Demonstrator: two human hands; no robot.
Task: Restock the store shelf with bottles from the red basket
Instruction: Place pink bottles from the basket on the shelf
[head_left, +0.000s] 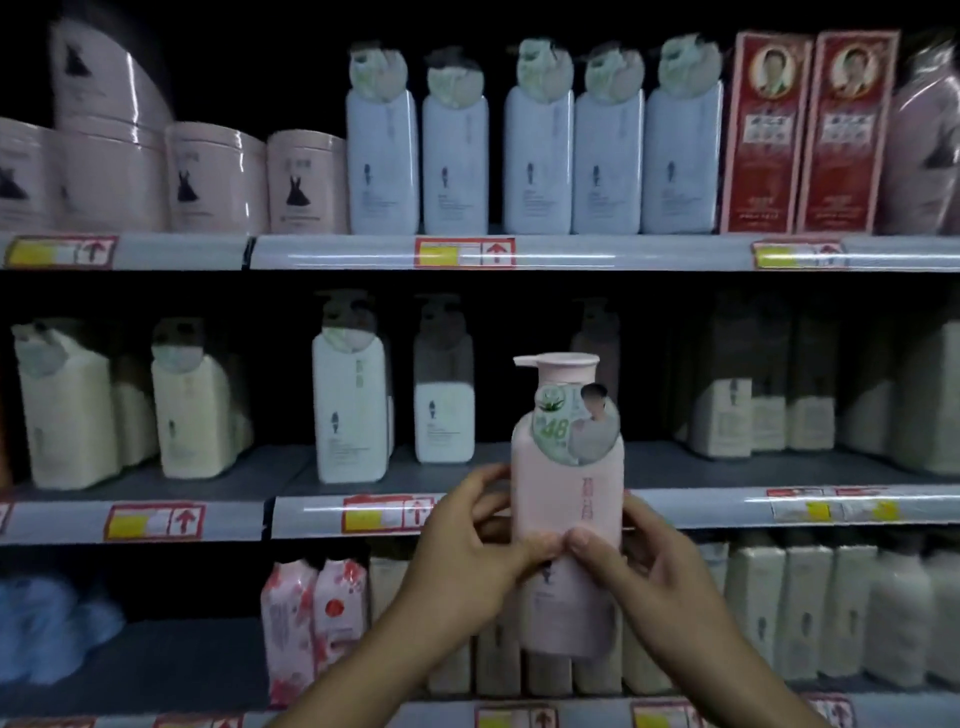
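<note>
A pink pump bottle (569, 499) with a round green tag at its neck stands upright in the air in front of the middle shelf (675, 506). My left hand (467, 551) grips its left side and my right hand (649, 577) grips its right side, thumbs meeting on the front label. Behind the bottle, the middle shelf has a dark gap between a white pump bottle (444, 384) and beige bottles (737, 410) at the right. A pink bottle (595, 332) stands deep in that gap. The red basket is not in view.
The top shelf carries pink jars (215, 179), pale blue pump bottles (537, 150) and red boxes (763, 135). The middle shelf also holds cream bottles (67, 410) at the left. The bottom shelf has pink refill pouches (311, 629) and several beige bottles (810, 613).
</note>
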